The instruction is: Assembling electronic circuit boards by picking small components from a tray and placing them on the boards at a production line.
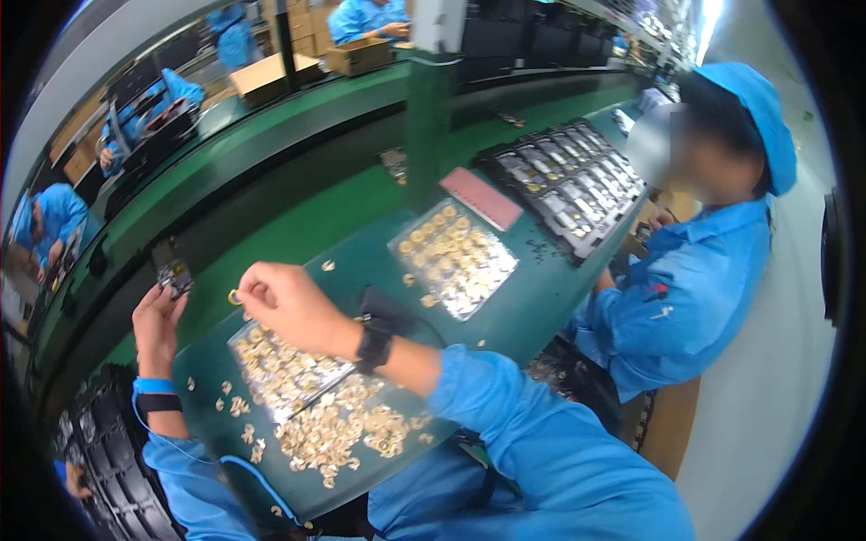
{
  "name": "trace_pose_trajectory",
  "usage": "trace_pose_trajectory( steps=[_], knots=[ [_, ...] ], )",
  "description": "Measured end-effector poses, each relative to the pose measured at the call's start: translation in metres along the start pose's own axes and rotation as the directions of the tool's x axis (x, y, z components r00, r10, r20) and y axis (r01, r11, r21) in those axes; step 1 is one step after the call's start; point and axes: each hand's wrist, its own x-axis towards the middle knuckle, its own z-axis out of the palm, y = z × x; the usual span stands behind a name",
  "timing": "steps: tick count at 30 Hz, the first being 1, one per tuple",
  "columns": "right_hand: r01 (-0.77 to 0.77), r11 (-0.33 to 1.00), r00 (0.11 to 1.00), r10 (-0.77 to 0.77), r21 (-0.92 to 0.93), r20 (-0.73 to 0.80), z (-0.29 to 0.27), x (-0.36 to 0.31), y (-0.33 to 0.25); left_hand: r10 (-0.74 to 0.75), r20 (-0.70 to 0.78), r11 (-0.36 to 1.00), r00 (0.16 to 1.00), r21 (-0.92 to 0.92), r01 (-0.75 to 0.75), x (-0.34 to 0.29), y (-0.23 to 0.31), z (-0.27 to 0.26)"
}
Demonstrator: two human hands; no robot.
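Observation:
My left hand [157, 332] holds up a small dark electronic assembly [173, 278] by its lower end, at the left over the bench. Beside it, my right hand [287, 302] pinches a small round yellowish part [234, 297] between thumb and forefinger, apart from the assembly. Below my right hand lies a clear plastic tray [287, 410] filled with small gold-coloured round parts, partly hidden by that hand. A loose heap of small cream-coloured pieces [338, 431] spreads on the green bench [361, 257] in front of it.
A second clear tray of round parts [456, 257], a pink pad [481, 198] and a black tray of assemblies [564, 180] stand farther right. A co-worker [695, 261] in blue sits at the right. A green post [428, 135] rises beyond the bench. A blue cord [257, 478] runs from my left wristband.

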Motion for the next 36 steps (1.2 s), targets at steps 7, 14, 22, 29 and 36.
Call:
trace_pose_trajectory(
  steps=[7, 14, 22, 29, 36],
  knots=[
    [-0.014, 0.997, 0.980, 0.029, -0.078, 0.195, 0.000, -0.017, -0.040, 0.136, 0.262, 0.972, 0.955, -0.220, -0.078, -0.142, 0.014, 0.081],
    [0.040, 0.991, 0.978, -0.013, -0.124, 0.210, 0.011, -0.018, -0.053, 0.178, 0.337, 0.964, 0.925, -0.247, -0.096, -0.175, 0.017, 0.091],
    [0.032, 0.959, 0.959, 0.050, -0.281, 0.279, 0.013, -0.018, -0.057, 0.255, 0.296, 0.966, 0.921, -0.032, -0.257, -0.188, 0.012, 0.096],
    [-0.013, 0.970, 0.967, 0.074, -0.242, 0.244, 0.018, -0.022, -0.056, 0.280, 0.311, 0.954, 0.909, 0.013, -0.298, -0.188, 0.011, 0.095],
    [0.047, 0.953, 0.967, 0.032, -0.300, 0.252, 0.018, -0.022, -0.060, 0.282, 0.297, 0.955, 0.912, 0.001, -0.295, -0.193, 0.016, 0.098]
  ],
)
